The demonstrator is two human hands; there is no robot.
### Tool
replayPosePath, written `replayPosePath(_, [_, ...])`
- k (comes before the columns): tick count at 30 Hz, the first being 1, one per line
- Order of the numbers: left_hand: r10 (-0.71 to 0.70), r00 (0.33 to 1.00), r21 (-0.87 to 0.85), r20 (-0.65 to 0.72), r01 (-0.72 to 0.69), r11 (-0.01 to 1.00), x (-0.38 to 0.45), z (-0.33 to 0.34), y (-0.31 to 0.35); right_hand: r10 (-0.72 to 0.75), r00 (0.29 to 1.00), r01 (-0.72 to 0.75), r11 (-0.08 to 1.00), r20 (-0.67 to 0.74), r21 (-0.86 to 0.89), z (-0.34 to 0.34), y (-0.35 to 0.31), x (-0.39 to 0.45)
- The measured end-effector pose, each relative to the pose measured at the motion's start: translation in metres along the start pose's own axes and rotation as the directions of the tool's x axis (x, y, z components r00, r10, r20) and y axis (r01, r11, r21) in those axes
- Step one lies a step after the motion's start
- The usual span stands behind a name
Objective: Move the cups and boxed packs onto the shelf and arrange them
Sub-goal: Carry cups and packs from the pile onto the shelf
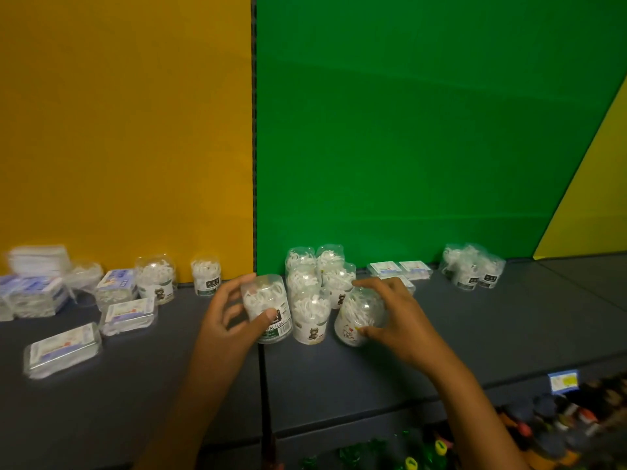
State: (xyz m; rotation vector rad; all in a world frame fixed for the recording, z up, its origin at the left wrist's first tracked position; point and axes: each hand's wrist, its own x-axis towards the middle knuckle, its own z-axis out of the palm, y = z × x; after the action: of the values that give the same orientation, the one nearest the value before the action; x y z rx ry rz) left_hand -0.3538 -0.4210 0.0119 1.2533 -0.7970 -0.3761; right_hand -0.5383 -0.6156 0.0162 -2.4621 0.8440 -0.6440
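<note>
Head view showed each hand (234,310) (390,313) gripping a floss cup (268,310) (361,315) beside the central cluster (315,283); setting them upright, touching neighbours, seemed wisest.

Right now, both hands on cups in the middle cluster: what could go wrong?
1. The right hand holds a tilted cup right beside the packed cups; setting it down askew may topple neighbours.
2. The left hand grips a dental floss cup standing over the shelf seam, so it may wobble.
</note>
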Motion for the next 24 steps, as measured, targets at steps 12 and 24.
replayPosePath(12, [0.015, 1.0, 0.03, -0.015, -0.014, 0.999, 0.039, -0.004, -0.015, -0.035, 0.992, 0.039, 0.999, 0.123, -0.029, 0.019, 0.012, 0.041])
replayPosePath(24, [0.101, 0.995, 0.054, -0.015, -0.1, 0.993, 0.029, 0.05, 0.005, -0.105, 0.993, 0.11, 0.988, 0.054, -0.105, -0.016, 0.049, 0.028])
